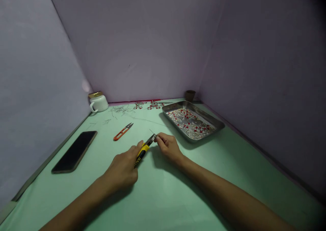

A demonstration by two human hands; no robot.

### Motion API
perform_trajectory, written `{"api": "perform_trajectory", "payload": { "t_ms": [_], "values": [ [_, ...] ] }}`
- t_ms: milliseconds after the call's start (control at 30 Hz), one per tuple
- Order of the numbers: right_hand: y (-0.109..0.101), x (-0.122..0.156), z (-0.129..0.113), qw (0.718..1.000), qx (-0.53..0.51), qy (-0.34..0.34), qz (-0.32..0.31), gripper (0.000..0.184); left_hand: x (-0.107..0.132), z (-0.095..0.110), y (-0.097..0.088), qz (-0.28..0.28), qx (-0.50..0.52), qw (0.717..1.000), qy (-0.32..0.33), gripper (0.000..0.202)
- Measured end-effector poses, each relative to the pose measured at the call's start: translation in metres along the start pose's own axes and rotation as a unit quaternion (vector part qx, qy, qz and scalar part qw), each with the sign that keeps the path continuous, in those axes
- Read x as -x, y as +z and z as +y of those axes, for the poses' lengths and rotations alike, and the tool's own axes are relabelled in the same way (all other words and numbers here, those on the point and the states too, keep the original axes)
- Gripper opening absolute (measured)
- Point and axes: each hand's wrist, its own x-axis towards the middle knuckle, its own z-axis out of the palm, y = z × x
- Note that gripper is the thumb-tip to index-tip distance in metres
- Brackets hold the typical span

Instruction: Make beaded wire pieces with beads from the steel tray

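Head view: a pair of pliers (pixel 143 150) sits near the middle of the tabletop (pixel 163 203), clasped in the left hand (pixel 125 168), whose grip is wrapped firmly around the handles. Their long axis runs from seven o'clock to one o'clock, the nose pointing toward one. The right hand (pixel 168 146) has a narrow grip, thumb and fingertips pinched on a small piece (pixel 155 139) at the nose, too tiny to make out. A thin wire (pixel 151 131) sticks out there toward ten o'clock; whether the jaws are clamped on it I cannot tell.

At two o'clock from the pliers lies a shallow metal tray (pixel 209 117), its floor strewn with clear and red beads (pixel 189 125). Toward half past ten stands a white mug (pixel 101 103), its handle facing the near left and something gold-coloured at its top; its inside is hidden. At one o'clock, by the back wall, is a small brown pot (pixel 189 95), contents out of sight.

Bead clusters (pixel 154 105), red and clear, rest at twelve, with loose wire bits (pixel 123 109) at eleven. Orange snips (pixel 123 132) lie at ten, blades pointing between one and two o'clock. A dark-screened phone (pixel 74 152) lies at nine.
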Motion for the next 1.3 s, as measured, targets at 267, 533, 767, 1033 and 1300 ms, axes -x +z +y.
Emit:
{"api": "perform_trajectory", "payload": {
  "t_ms": [267, 533, 767, 1033, 1300],
  "values": [
    [0.001, 0.002, -0.007, 1.0, -0.009, 0.017, -0.01, 0.025, 0.003, -0.004, -0.014, -0.094, 0.161, 0.982, 0.022, 0.041],
    [0.004, 0.0, -0.007, 0.998, 0.004, 0.063, -0.004, 0.026, 0.004, -0.006, -0.004, -0.041, 0.046, 0.998, 0.012, 0.057],
    [0.0, -0.002, -0.007, 0.997, 0.017, 0.076, -0.007, 0.026, 0.006, -0.011, 0.004, 0.017, -0.068, 0.997, -0.009, 0.08],
    [0.0, -0.003, -0.007, 0.997, 0.015, 0.081, -0.01, 0.023, 0.004, -0.007, -0.006, 0.001, 0.064, 0.998, 0.01, 0.081],
    [-0.001, -0.002, -0.01, 0.996, 0.015, 0.086, -0.017, 0.023, 0.008, -0.006, -0.005, -0.003, 0.077, 0.997, 0.002, 0.08]
  ]
}}
